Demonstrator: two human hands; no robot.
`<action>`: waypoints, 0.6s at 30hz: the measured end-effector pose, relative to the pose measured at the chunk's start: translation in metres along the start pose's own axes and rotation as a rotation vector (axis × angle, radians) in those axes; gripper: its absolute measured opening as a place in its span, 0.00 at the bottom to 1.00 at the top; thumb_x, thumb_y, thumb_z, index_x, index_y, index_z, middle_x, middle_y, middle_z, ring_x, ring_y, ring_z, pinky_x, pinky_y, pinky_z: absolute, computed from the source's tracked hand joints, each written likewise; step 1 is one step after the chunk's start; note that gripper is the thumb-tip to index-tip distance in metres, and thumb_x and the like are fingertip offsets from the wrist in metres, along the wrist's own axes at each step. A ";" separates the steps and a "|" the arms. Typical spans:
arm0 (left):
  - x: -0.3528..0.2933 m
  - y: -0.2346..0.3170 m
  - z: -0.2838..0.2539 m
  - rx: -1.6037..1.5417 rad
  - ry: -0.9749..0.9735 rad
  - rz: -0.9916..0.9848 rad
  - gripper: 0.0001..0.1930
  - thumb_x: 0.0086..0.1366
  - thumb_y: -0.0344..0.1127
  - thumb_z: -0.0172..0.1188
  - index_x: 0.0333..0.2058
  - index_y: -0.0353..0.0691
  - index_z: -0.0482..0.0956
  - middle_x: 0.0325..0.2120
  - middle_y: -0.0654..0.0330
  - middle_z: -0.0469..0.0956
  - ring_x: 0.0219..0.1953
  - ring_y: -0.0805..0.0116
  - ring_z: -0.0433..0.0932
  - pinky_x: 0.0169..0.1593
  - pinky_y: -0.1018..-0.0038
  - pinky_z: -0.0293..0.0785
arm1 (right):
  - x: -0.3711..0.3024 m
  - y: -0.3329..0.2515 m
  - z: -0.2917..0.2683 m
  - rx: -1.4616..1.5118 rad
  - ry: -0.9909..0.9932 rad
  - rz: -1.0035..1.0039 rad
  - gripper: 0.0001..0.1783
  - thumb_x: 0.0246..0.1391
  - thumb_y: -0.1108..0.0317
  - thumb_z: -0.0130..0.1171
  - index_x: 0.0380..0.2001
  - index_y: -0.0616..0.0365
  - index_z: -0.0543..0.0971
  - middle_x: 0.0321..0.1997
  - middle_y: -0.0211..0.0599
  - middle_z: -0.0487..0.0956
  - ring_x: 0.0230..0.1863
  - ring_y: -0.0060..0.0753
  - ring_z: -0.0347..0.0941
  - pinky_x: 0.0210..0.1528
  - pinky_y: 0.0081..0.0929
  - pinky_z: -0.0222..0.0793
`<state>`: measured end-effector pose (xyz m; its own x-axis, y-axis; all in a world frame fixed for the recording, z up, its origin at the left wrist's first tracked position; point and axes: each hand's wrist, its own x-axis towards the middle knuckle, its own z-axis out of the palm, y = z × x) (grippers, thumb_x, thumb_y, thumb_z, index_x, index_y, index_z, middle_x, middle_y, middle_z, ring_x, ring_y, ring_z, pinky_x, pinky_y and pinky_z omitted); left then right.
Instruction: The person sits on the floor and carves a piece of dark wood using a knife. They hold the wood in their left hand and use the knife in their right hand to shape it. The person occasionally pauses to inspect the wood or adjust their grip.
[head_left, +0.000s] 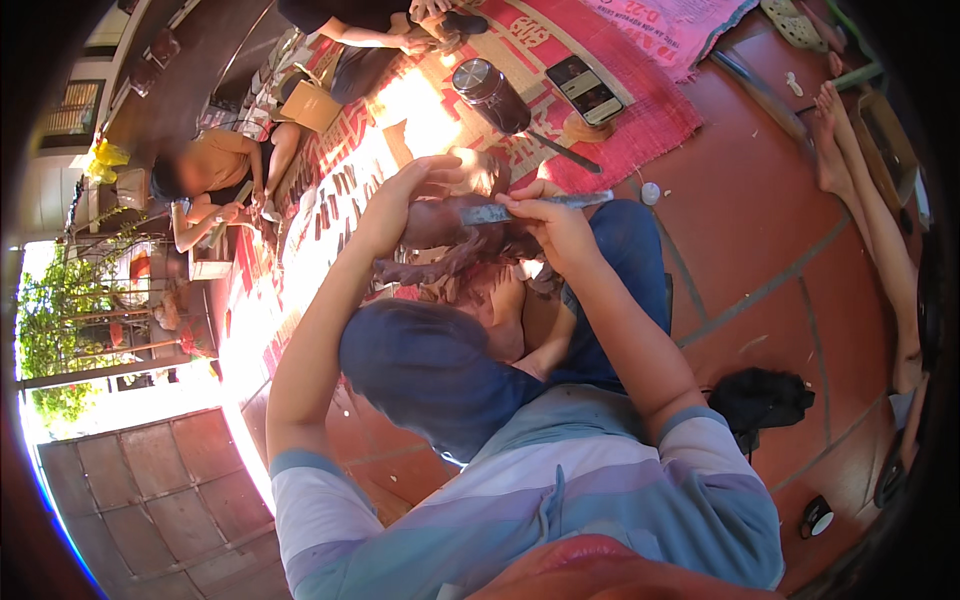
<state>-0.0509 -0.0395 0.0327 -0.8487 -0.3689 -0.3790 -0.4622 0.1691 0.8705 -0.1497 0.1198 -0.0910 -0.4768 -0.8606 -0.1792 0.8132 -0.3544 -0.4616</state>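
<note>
A reddish-brown wood carving (432, 224) with rounded and branching parts rests between my bent, bare-footed legs. My left hand (392, 210) curves over its left side and top, fingers against the wood. In my right hand (553, 228) a flat grey strip-like tool (484, 214) is pinched between thumb and fingers. The tool lies across the carving's upper right, and its pale end sticks out to the right. Whether it is a file or a scraper, I cannot tell. My right hand and the tool hide part of the carving.
A red patterned mat (640, 140) holds a dark lidded jar (490, 95), a propped phone (585, 90), a long dark blade (565, 152) and several carving tools (335, 198). Two people work beyond. A black bag (760, 400) lies on the tiles; someone's bare legs (870, 215) stretch at right.
</note>
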 end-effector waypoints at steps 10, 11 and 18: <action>-0.003 0.001 0.003 -0.022 0.012 -0.016 0.25 0.65 0.50 0.38 0.52 0.39 0.67 0.46 0.55 0.70 0.44 0.68 0.67 0.50 0.73 0.66 | -0.007 -0.007 0.007 -0.072 0.031 -0.019 0.06 0.45 0.75 0.58 0.29 0.60 0.73 0.34 0.37 0.76 0.39 0.26 0.72 0.42 0.20 0.66; -0.005 0.002 0.006 -0.053 0.028 -0.029 0.24 0.66 0.50 0.38 0.51 0.39 0.68 0.45 0.55 0.70 0.45 0.68 0.67 0.51 0.72 0.66 | -0.011 -0.011 0.016 -0.016 0.000 -0.056 0.06 0.46 0.75 0.58 0.29 0.61 0.73 0.36 0.38 0.76 0.40 0.26 0.72 0.43 0.20 0.66; -0.004 0.008 0.009 -0.047 0.062 -0.022 0.22 0.66 0.45 0.37 0.49 0.37 0.70 0.42 0.59 0.74 0.41 0.70 0.66 0.50 0.75 0.63 | -0.021 0.012 0.009 -0.059 0.000 -0.206 0.06 0.47 0.78 0.57 0.30 0.63 0.73 0.38 0.40 0.76 0.42 0.24 0.71 0.47 0.19 0.65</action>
<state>-0.0536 -0.0289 0.0385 -0.8201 -0.4282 -0.3795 -0.4670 0.1176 0.8764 -0.1269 0.1300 -0.0848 -0.6311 -0.7720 -0.0754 0.6773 -0.5011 -0.5386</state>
